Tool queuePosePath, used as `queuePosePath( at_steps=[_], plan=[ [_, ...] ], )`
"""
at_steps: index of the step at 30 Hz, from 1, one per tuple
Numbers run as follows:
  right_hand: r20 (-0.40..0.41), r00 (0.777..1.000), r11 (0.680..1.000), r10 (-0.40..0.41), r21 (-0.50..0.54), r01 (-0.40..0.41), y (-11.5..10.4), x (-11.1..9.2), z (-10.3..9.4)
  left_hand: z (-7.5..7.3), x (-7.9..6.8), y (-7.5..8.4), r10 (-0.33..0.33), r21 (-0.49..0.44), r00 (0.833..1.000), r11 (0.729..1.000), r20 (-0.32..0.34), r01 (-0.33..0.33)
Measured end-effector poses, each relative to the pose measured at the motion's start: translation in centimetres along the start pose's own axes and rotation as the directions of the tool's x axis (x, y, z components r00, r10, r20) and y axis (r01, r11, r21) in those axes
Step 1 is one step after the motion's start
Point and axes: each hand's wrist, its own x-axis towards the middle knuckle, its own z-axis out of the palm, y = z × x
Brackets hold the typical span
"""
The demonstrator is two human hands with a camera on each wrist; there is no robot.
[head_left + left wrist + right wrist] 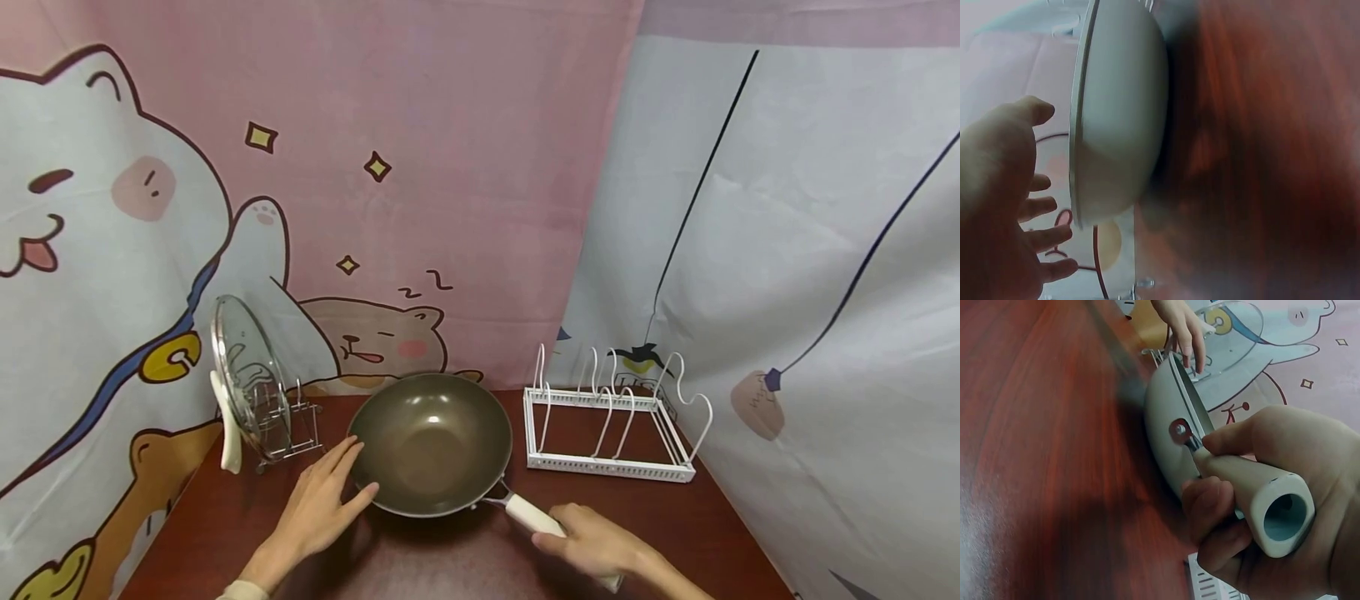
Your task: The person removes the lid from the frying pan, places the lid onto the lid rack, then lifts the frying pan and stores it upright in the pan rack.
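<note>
A deep wok with a dark brown inside and a pale outside is at the middle of the table. My right hand grips its cream handle; in the right wrist view the fingers and thumb wrap round the handle, with its hollow end facing the camera. My left hand is at the wok's left rim, fingers spread and fairly straight. In the left wrist view the fingertips of the left hand reach the rim beside the wok's pale wall.
A glass lid with a cream handle stands in a wire rack at the left. To the right sits a white rack with several upright wire dividers. Printed cloth hangs behind the dark red table.
</note>
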Motion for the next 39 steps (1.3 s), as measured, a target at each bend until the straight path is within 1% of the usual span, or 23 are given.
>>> queuePosePath(
  at_steps=[3, 5, 8, 10, 16, 21, 28, 32, 39],
  plan=[
    [-0.018, 1.0, 1.0, 0.01, 0.002, -0.01, -0.4, -0.1, 0.3, 0.2, -0.6, 1.2, 0.006, 0.002, 1.0, 1.0, -0.017, -0.006],
    [-0.027, 0.999, 1.0, 0.021, 0.005, -0.021, -0.6, -0.2, 0.6, 0.3, -1.0, 1.9, -0.001, 0.018, 1.0, 1.0, -0.027, 0.002],
    [-0.034, 0.999, 0.999, 0.038, 0.005, -0.037, -0.9, -0.3, 1.1, 0.4, -1.6, 2.8, -0.031, 0.043, 0.999, 0.999, -0.024, 0.032],
    [-0.04, 0.998, 0.999, 0.044, 0.002, -0.044, -1.1, -0.3, 1.4, 0.5, -2.0, 3.2, -0.064, 0.059, 0.998, 0.996, -0.012, 0.065],
    [-0.047, 0.998, 0.999, 0.041, 0.005, -0.041, -1.6, -0.4, 1.8, 0.8, -2.6, 3.8, -0.15, 0.1, 0.988, 0.984, 0.027, 0.146],
    [-0.042, 0.998, 0.999, 0.039, 0.009, -0.039, -1.7, -0.6, 2.1, 1.0, -2.8, 3.8, -0.184, 0.119, 0.983, 0.977, 0.025, 0.179],
    [-0.037, 0.998, 0.999, 0.045, -0.002, -0.045, -1.9, -0.8, 2.2, 1.3, -2.8, 3.7, -0.173, 0.138, 0.985, 0.975, -0.005, 0.173],
    [-0.025, 0.999, 0.999, 0.029, 0.015, -0.029, -2.2, -0.9, 2.3, 1.3, -2.6, 3.7, -0.166, 0.136, 0.986, 0.977, -0.014, 0.167],
    [-0.004, 1.0, 0.998, 0.024, 0.058, -0.024, -2.3, -1.0, 2.7, 1.4, -2.3, 3.5, -0.153, 0.124, 0.988, 0.98, -0.025, 0.155]
  ],
)
